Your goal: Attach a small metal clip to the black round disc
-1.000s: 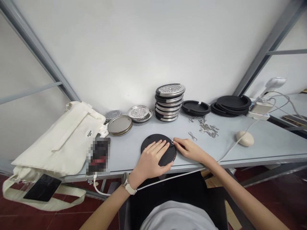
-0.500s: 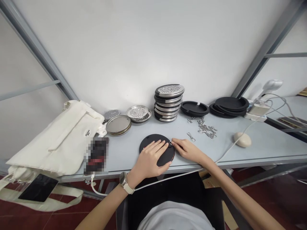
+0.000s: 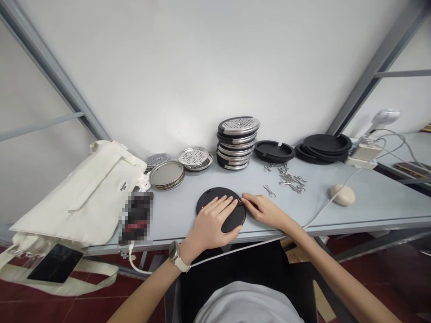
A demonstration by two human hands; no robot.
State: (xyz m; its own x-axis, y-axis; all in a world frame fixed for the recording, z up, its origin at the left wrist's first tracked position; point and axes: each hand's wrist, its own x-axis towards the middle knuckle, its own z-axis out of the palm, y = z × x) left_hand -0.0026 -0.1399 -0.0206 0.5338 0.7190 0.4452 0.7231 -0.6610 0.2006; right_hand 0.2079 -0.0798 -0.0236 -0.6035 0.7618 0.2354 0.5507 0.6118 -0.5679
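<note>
My left hand lies flat on a round black disc, fingers stretched across its top. The disc rests on the table near the front edge. At its upper right rim, my right hand pinches a small metal clip; only a silver loop of it shows beyond the fingertips. One similar loose clip lies up and to the right of that hand. Behind it is a scattered pile of metal clips.
A tall stack of perforated metal discs in black holders stands at the back. Left of it are metal plates and perforated discs; right are black trays. A bag, a cable and a beige mouse flank the area.
Both hands keep nearly the same pose on the disc and clip. The whole view has shifted very slightly.
</note>
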